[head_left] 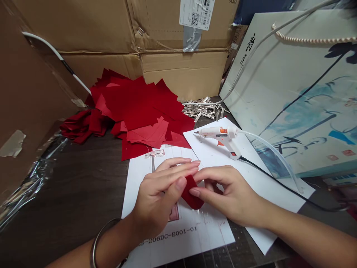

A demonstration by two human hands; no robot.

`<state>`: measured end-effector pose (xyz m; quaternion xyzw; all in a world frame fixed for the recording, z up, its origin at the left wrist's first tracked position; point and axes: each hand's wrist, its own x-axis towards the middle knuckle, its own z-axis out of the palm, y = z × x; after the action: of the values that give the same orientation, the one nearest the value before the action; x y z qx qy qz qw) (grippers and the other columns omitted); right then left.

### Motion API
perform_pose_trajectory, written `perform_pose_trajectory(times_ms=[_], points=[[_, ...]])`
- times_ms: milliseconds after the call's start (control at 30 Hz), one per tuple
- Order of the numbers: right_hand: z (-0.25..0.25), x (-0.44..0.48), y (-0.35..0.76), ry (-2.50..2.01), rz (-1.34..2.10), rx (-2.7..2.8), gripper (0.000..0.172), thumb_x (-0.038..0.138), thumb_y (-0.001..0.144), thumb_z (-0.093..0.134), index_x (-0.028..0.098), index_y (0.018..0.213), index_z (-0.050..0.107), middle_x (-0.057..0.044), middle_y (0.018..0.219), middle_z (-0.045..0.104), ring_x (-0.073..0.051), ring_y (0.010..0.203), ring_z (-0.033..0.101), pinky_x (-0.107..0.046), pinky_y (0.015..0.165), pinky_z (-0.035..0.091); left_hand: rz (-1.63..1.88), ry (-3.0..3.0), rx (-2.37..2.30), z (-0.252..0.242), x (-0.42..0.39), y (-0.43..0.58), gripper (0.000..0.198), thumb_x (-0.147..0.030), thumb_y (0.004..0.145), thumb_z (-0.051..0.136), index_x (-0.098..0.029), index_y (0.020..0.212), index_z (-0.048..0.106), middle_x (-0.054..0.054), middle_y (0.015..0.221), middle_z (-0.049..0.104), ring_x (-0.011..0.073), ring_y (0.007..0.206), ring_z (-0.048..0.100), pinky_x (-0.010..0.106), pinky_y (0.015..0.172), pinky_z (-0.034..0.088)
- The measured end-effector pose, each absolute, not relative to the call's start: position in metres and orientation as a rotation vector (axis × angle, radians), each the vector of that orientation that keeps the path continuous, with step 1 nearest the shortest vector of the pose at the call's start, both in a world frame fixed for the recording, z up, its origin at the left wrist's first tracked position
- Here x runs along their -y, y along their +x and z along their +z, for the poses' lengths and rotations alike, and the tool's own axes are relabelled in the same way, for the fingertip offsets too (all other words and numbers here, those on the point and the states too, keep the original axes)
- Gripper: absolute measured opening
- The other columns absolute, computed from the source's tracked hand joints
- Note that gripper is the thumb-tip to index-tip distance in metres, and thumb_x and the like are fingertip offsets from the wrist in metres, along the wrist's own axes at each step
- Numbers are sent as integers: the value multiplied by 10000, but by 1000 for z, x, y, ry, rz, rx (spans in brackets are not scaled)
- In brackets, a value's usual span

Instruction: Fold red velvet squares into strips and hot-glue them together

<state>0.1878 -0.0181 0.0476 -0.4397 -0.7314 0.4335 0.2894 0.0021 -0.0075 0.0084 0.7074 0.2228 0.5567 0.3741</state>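
"In the head view, where's the red piece?"

"The red fabric piece (193, 197) is over the printed sheet (135, 176), close to the sheet's right edge and well above its bottom right corner. I can't tell whether it touches the paper."

"How do the hands stand?"

"The right hand (231, 190) is nearly closed, thumb and forefinger pinching the piece's right side. The left hand (158, 195) is half open, fingers stretched across the far end, thumb against the left edge; whether it grips, I can't tell."

"And its long axis?"

"Partly hidden by fingers. The visible part slants, its bare end pointing toward the wearer and slightly right. It lies left of the right hand and right of the left, touching both, so neither hand is nearer."

"What's around them?"

"A glue gun (223, 134) near the far corner of the second sheet (255, 178), nozzle pointing left. Beyond the printed sheet's far edge, a red fabric pile (136, 102), with metal clips (205, 108) to its right."
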Motion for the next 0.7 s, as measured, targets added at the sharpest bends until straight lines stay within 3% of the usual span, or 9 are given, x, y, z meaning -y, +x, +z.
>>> perform_pose_trajectory(times_ms=[133,267,367,467,600,700], points=[[47,17,189,-1249,1309,1842,202,357,857,640,171,871,717,48,502,455,-73,472,348,-226,461,283,1352,1713,-627,7,8,1,312,-227,990,448,-276,1173,695,43,1174,703,252,1192,585,465,1008,481],[45,17,190,-1196,1387,1803,219,364,870,622,173,911,723,40,528,466,-76,489,347,-225,465,282,1139,1804,-658,6,8,2,386,-364,958,514,-275,1329,575,50,1388,557,275,1356,423,478,1097,404],[44,18,190,-1156,1422,1849,218,342,889,601,175,944,730,38,540,480,-71,490,342,-216,451,265,1014,1933,-628,7,9,3,465,-348,964,501,-276,1421,461,48,1490,435,276,1413,334,492,1161,303],[44,18,188,-1136,1487,1888,222,351,899,599,174,912,731,49,525,469,-58,466,309,-206,423,226,999,1938,-592,9,11,4,437,-306,1010,375,-270,1441,432,43,1504,414,265,1418,328,478,1161,316],[46,18,186,-1128,1575,1890,226,343,903,597,163,851,724,47,546,484,-50,462,308,-201,410,223,1068,1848,-607,14,14,5,435,-321,1015,330,-241,1416,481,96,1396,543,295,1252,539,425,946,552],[47,17,186,-1129,1584,1918,215,321,905,596,157,851,724,47,526,482,-50,455,322,-194,403,237,1195,1870,-626,16,15,5,407,-296,1009,366,-238,1373,538,110,1236,660,267,1027,674,309,668,614]])
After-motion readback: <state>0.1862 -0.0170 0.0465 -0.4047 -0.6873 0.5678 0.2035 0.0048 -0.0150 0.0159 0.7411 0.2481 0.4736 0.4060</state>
